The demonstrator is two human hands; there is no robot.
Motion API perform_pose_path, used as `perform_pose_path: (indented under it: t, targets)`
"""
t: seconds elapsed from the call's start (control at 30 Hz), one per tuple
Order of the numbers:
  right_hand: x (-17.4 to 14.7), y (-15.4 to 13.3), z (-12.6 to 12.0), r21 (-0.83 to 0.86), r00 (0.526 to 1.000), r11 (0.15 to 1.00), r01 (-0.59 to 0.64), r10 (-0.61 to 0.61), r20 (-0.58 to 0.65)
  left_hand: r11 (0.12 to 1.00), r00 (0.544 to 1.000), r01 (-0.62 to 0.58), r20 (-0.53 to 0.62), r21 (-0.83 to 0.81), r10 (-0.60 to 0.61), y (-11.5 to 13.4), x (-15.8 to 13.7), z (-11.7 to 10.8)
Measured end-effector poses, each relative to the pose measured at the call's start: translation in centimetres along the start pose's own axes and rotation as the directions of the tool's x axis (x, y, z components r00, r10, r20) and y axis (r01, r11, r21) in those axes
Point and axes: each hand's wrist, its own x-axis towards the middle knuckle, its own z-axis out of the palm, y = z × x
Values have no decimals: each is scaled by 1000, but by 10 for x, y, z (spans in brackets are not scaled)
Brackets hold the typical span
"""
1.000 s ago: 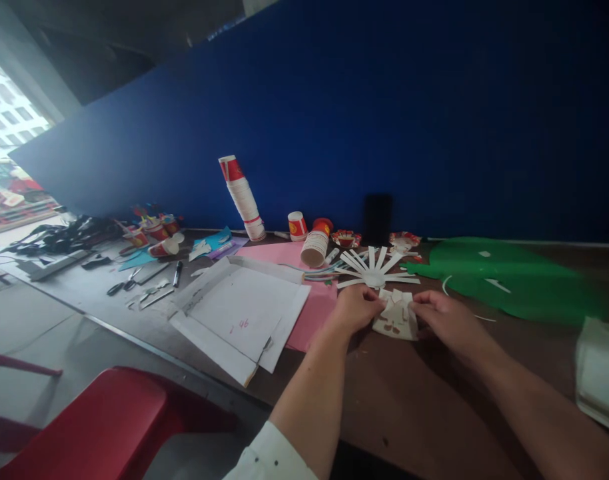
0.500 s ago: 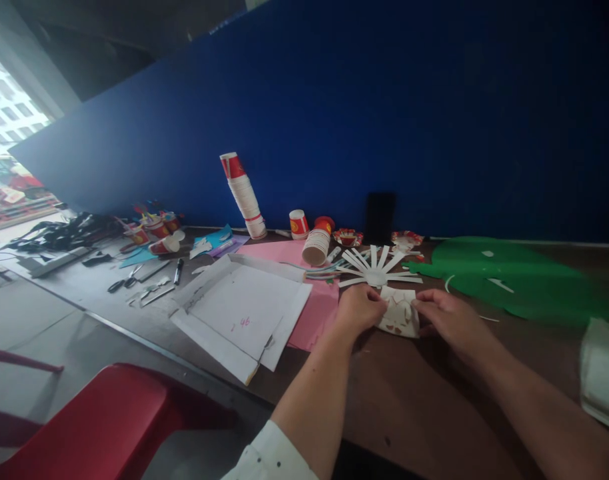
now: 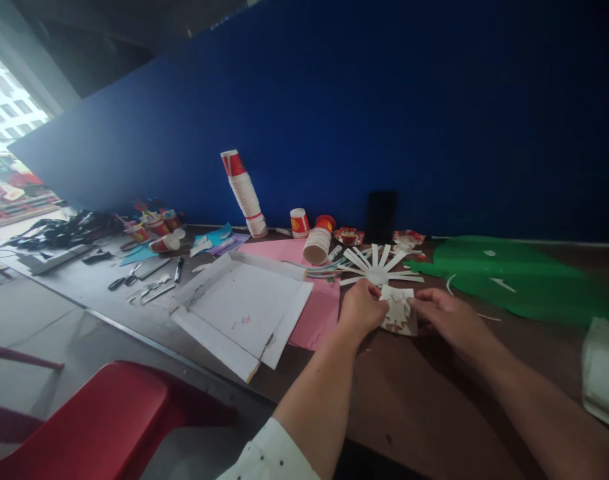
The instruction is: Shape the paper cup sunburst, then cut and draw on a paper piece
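Pinching paper [image 3: 397, 309]: left hand [image 3: 359, 307], right hand [image 3: 445, 317] (cups [image 3: 321, 236] nested behind).

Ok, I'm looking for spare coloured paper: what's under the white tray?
Pink paper shows beyond the back and right edges of the white tray and seems to run beneath it. The table shows by its near corner. Anything under its middle is covered.

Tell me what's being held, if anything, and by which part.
A piece of cut white paper, by its opposite side edges: left hand at one, right hand at the other.
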Motion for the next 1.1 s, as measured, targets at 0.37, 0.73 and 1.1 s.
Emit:
perform_pose_path:
  t: [0.37,0.73,1.1]
  targets:
    - [7,5,-2,-64,998,997,53,-54,-17,936,990,120,106,-330,-89,-5,10,6]
    - [1,-4,-2,-98,991,987,126,-131,-36,846,949,257,286,-467,-131,1,5,-5]
    - [-3,-7,-2,-115,982,978,175,-182,-53,828,951,259,280,-498,-129,-1,8,-3]
